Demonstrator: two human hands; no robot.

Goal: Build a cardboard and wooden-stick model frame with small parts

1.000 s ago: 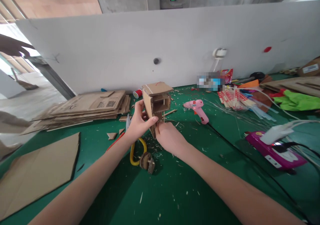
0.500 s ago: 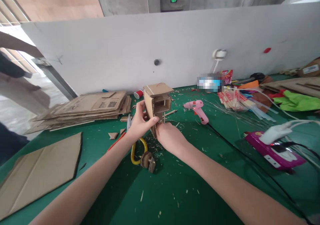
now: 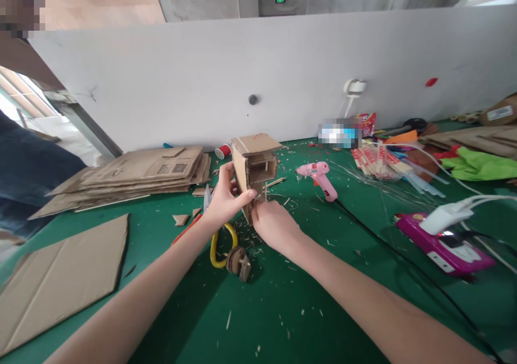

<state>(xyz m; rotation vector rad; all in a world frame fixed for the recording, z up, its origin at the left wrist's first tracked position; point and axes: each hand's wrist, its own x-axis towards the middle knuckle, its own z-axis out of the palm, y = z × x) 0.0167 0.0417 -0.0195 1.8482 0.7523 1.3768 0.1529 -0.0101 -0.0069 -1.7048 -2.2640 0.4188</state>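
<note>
A small box-like cardboard structure (image 3: 258, 144) with an open front stands upright between my hands, a thin stick showing inside it. My left hand (image 3: 226, 196) grips its left side panel, thumb in front and fingers behind. At the lower part, my right hand (image 3: 274, 221) is closed, its fingertips hidden against the cardboard beneath the opening; what they pinch is not visible. Scissors with yellow handles (image 3: 214, 251) lie below my left hand, beside a small piece of round cardboard layers (image 3: 236, 260).
Cardboard sheets are stacked (image 3: 141, 170) at the left, with a flat sheet (image 3: 68, 278) nearer. A pink glue gun (image 3: 321, 178), its black cord and a magenta power strip (image 3: 444, 245) lie right. Someone in dark clothing (image 3: 32, 170) is at the far left.
The person at the left has moved, with dark clothing now beside the stacked cardboard. My hands and the cardboard structure have hardly moved.
</note>
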